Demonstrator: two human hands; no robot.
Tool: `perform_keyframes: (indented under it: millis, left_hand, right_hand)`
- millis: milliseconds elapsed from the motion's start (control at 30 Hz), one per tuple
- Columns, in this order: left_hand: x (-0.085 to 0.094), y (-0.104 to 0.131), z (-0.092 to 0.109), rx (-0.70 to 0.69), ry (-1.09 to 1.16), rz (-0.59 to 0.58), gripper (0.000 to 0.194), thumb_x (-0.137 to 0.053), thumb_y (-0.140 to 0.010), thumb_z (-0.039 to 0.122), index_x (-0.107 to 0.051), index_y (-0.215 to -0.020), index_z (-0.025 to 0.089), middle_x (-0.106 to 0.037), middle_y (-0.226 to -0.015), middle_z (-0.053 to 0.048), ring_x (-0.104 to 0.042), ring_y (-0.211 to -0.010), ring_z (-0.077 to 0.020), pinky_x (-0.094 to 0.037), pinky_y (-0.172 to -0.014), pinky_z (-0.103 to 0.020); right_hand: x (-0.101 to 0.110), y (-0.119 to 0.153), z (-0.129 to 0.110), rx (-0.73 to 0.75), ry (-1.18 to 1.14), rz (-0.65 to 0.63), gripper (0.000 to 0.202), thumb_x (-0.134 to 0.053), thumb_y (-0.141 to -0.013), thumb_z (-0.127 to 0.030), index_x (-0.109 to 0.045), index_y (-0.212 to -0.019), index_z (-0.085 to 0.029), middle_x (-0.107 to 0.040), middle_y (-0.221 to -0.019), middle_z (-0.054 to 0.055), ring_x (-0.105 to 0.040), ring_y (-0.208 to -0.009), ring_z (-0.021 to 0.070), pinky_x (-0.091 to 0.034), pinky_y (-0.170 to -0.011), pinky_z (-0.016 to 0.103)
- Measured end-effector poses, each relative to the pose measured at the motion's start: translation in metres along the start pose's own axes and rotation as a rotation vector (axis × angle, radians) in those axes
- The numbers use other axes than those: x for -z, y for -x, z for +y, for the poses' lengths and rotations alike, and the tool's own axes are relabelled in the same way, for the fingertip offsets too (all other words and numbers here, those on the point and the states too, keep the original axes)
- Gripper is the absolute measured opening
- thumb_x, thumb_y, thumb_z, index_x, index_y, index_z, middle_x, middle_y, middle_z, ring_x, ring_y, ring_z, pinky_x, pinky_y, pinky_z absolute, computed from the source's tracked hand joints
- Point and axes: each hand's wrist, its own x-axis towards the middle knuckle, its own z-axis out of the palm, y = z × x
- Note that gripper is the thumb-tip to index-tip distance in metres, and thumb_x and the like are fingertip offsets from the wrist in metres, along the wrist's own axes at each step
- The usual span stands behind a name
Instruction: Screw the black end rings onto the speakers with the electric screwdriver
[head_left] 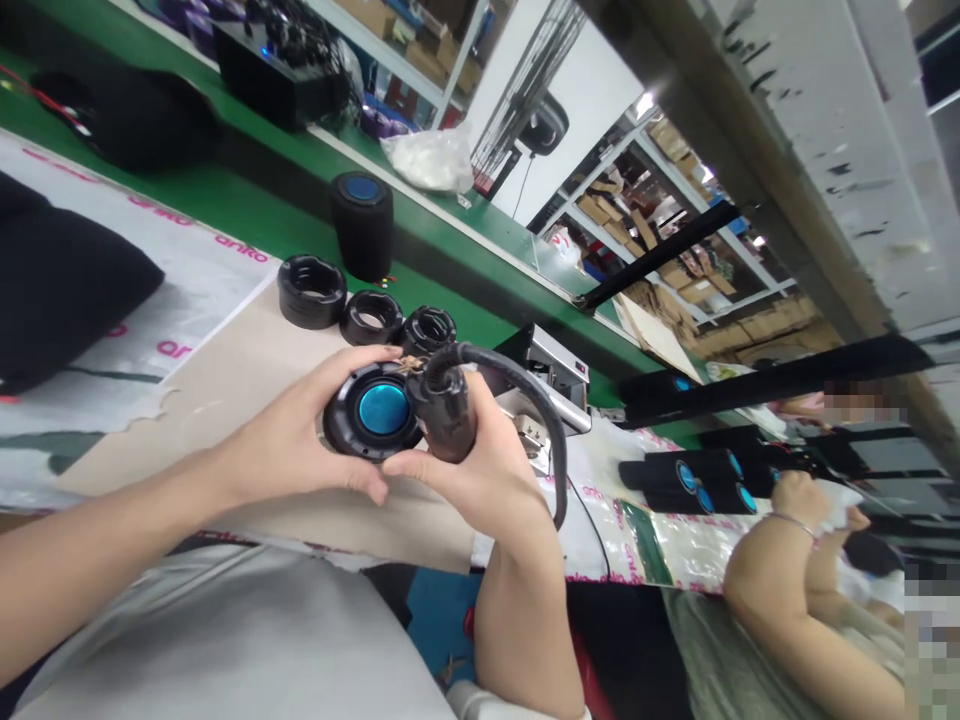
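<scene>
A round black speaker part (345,412) with a shiny blue disc in its middle sits between my hands at the centre. My left hand (300,430) curves round its left side, thumb and fingers touching the rim. My right hand (480,470) is wrapped round a dark handheld tool (448,420) with a thick black cable, and its thumb rests near the part's lower edge. Just beyond stand three black rings (312,291) in a row. Behind them a black cylindrical speaker (364,230) stands upright with a blue top.
Black fabric (67,280) lies on printed wrapping at the left. A metal device (559,365) stands right of the rings. Several black cylinders (660,483) lie farther right, near another person's arm (772,570). A clear plastic bag (431,158) rests at the back.
</scene>
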Motion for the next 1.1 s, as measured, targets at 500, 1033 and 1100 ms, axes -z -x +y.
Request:
perform_keyframes:
  millis: [500,1033,1100]
  left_hand:
    - [-0.002,-0.014,0.004,0.114,-0.343,-0.038,0.097,-0.079,-0.072,0.086,-0.056,-0.149,0.034,-0.072,-0.144,0.002,-0.072,-0.137,-0.0407,-0.065,-0.113,-0.066]
    - [-0.049,-0.04,0.012,0.008,-0.177,-0.321,0.087,-0.092,-0.071,0.045,-0.056,-0.149,0.03,-0.073,-0.145,-0.013,-0.073,-0.132,-0.0413,-0.059,-0.116,-0.06]
    - [-0.048,-0.04,0.01,0.017,-0.184,-0.319,0.086,-0.092,-0.072,0.045,-0.056,-0.148,0.029,-0.072,-0.146,-0.014,-0.072,-0.134,-0.0428,-0.057,-0.118,-0.063]
  right_hand:
    - [0.074,0.046,0.009,0.646,-0.66,1.054,0.049,-0.054,-0.105,-0.073,-0.059,-0.093,-0.026,-0.051,-0.055,-0.006,-0.044,-0.039,0.011,-0.039,-0.036,0.023]
    - [0.081,0.001,0.032,0.414,-0.48,0.792,0.083,-0.061,-0.073,-0.107,-0.053,-0.089,-0.027,-0.049,-0.057,-0.009,-0.05,-0.048,0.0073,-0.039,-0.047,0.027]
    - [0.078,-0.002,0.039,0.469,-0.507,0.76,0.079,-0.063,-0.078,-0.103,-0.052,-0.088,-0.026,-0.048,-0.056,-0.01,-0.049,-0.047,0.0052,-0.037,-0.046,0.025]
